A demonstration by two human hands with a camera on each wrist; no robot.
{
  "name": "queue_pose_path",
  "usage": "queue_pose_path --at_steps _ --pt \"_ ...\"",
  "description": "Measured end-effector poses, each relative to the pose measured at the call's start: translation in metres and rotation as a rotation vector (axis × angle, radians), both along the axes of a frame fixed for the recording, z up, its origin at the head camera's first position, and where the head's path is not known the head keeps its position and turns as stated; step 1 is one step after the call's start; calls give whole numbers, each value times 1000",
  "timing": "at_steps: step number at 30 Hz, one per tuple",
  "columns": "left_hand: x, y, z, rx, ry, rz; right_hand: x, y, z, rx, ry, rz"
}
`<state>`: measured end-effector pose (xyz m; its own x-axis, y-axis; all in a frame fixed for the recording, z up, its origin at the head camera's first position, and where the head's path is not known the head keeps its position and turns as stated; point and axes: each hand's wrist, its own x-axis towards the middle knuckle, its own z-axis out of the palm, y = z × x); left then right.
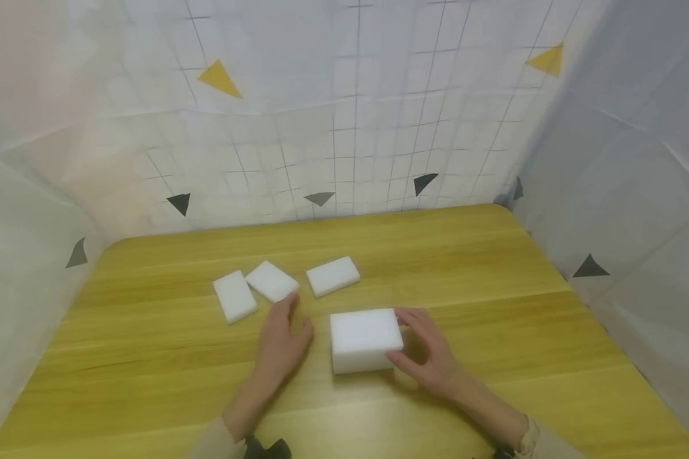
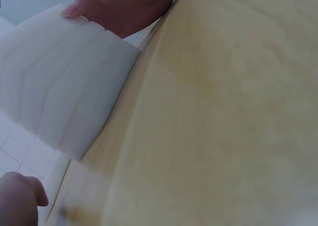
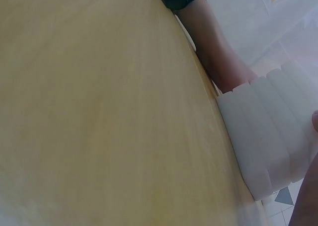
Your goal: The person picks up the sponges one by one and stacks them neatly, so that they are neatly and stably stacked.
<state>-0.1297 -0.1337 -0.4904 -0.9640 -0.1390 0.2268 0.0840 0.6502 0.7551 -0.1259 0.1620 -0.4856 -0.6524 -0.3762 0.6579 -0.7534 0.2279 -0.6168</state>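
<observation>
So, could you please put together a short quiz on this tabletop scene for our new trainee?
1. How many single white sponges lie apart from the stack?
2. True or false: the right hand holds the stack of sponges.
3. Which single sponge is the left hand nearest to: A the left sponge, B the middle sponge, C the right sponge?

Key
1. Three.
2. True; its fingers and thumb curl round the stack's right end.
3. B; the fingertips reach its near edge on the wooden table.
</observation>
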Motion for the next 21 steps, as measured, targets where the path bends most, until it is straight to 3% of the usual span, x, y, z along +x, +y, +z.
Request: queue_pose_path --at_steps 3,12,21 --pt "-4 2 0 -27 -22 -29 0 1 0 -1 -6 -2" --pt "-23 7 1 -55 44 -44 0 1 1 -10 12 5" --pt "-45 8 -1 -57 3 -35 0 0 2 -13 19 0"
